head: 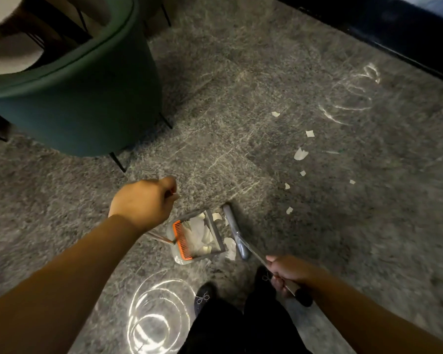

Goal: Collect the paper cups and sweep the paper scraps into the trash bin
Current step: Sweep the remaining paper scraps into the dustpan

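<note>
Fingers of the right hand: curled round the metal broom handle, broom head on the floor just beside the dustpan mouth. Fingers of the left hand: closed in a fist, apparently gripping the top of the dustpan handle; the grip itself is hidden.

Dustpan: grey, orange comb at the rear, standing on the floor before the person's feet. Holds white paper, possibly crushed cups; blurred.

Paper scraps: several at the pan mouth, touching the broom; a loose trail lies well apart, up and to the right.

Progress: judged partway; trail unswept, pan not emptied. No trash bin identifiable.

Arms: both extended downward, left forearm crossing toward the pan.

Green chair: upper left.
</note>
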Available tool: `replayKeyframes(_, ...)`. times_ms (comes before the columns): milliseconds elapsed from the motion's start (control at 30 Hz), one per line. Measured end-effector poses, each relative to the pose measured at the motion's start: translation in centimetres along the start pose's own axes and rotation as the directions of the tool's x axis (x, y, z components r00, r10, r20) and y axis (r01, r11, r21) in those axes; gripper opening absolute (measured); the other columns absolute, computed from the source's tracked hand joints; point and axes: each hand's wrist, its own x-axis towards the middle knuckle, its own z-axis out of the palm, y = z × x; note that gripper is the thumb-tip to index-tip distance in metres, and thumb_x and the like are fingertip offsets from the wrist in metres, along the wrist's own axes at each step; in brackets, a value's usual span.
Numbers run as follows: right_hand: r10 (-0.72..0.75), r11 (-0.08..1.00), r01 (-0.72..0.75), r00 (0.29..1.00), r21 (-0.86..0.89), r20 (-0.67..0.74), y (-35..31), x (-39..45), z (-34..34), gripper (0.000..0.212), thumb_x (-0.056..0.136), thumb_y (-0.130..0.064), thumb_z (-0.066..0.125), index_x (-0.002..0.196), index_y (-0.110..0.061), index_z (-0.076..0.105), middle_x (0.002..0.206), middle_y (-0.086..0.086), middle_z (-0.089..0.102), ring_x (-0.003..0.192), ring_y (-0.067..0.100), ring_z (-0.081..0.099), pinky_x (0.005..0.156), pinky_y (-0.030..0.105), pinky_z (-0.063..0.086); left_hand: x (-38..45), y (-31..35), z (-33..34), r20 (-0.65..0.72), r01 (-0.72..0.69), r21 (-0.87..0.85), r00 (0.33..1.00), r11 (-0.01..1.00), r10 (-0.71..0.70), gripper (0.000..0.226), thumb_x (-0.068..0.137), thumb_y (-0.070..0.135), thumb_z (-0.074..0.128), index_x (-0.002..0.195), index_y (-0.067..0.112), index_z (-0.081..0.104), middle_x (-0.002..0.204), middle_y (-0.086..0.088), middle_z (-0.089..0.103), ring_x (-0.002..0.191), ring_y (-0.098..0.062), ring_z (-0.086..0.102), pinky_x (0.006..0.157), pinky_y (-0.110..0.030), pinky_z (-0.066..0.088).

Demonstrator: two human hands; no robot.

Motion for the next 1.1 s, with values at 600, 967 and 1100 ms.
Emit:
replayKeyframes(600,-0.047,0.989,0.054,0.998,0.140,-0.052,1.3,-5.4,7.2,0.020,0.102,-0.025,0.041,0.095,-0.011,0.054,0.052,0.004,0.040,0.033,0.007,0.036,0.032,0.014,0.027,-1.7,-5.6,0.5,-0.023,-0.056,-0.089,0.998,0.994,0.054,0.016,0.089,0.047,0.057,0.091,0.032,0.054,0.078,0.003,0.069,0.073,-0.027,0.064,0.055,-0.027,0.040)
replayKeyframes(967,-0.092,0.917,0.130,0.989,0.376,-0.118,2.0,-6.4,4.3,0.034,0.104,-0.017,0.036,0.136,-0.017,0.044,0.054,0.003,0.037,0.031,0.008,0.036,0.032,0.013,0.030,-0.4,-5.1,-0.8,-0.002,-0.188,-0.073,0.982,0.979,0.189,0.013,0.089,0.043,0.060,0.091,0.031,0.057,0.080,0.001,0.070,0.076,-0.028,0.064,0.057,-0.029,0.045)
replayKeyframes(1100,-0.118,0.865,0.154,0.988,0.478,-0.103,2.1,-7.3,3.4,0.038,0.104,-0.014,0.035,0.141,-0.015,0.036,0.048,0.001,0.039,0.030,0.006,0.036,0.031,0.012,0.030,0.8,-3.8,-0.9,0.030,-0.159,-0.113,0.986,0.981,0.163,0.013,0.088,0.043,0.060,0.092,0.031,0.057,0.081,0.000,0.069,0.081,-0.028,0.064,0.060,-0.030,0.047)
